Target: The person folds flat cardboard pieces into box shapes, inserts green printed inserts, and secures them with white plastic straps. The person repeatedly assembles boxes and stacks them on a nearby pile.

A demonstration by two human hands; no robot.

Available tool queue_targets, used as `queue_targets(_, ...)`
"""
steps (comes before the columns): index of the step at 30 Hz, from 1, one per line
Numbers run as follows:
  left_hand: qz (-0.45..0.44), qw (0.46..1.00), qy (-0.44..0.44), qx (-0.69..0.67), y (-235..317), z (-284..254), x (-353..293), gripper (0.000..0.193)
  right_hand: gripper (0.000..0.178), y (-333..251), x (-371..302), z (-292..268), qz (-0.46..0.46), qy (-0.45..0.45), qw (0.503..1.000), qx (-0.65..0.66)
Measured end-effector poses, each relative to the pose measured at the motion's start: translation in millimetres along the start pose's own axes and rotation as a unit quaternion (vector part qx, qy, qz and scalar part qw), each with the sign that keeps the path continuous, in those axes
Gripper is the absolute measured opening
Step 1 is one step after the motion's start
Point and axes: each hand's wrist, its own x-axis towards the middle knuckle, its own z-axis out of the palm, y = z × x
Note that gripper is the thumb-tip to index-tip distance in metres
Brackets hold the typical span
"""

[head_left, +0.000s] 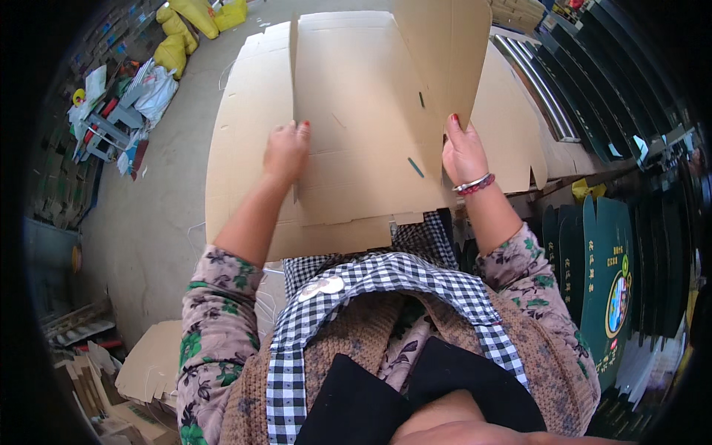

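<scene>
A flat brown cardboard box blank lies in front of my body, its near edge against my checked apron. My left hand is closed round the upturned edge of its left side panel. My right hand pinches the right panel, which stands up tilted, with the thumb on the edge. The fingers behind that panel are partly hidden. Two small dark green slots or marks show on the board near the right fold.
More cardboard lies on the bench at right, beside metal rollers. Dark green printed box sheets stand in rows on the right. Yellow sacks and a cluttered grey frame stand on the floor at left. Cardboard pieces lie lower left.
</scene>
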Motion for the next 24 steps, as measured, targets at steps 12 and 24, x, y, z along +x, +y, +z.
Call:
queue_targets(12,0.032,0.947,-0.267,-0.175,-1,-36,12,0.027,0.057,-10,55,-91,0.173,0.072,0.959,-0.213)
queue_targets(24,0.199,0.971,-0.100,0.085,24,-27,-69,0.077,0.063,2,3,-29,0.141,0.091,0.985,0.049)
